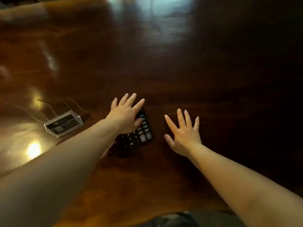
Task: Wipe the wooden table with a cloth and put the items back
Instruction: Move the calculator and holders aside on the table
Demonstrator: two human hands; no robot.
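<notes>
A black calculator (139,137) lies on the dark wooden table (164,71), near its middle. My left hand (126,114) rests flat over the calculator's upper half with fingers spread, hiding the display. My right hand (184,133) hovers or rests just to the right of the calculator, fingers apart, holding nothing. No cloth is in view.
A clear plastic card holder (64,125) with dark cards stands to the left of the calculator. Bright lamp reflections sit on the table at the left. The table's near edge and dark clothing (188,218) show at the bottom.
</notes>
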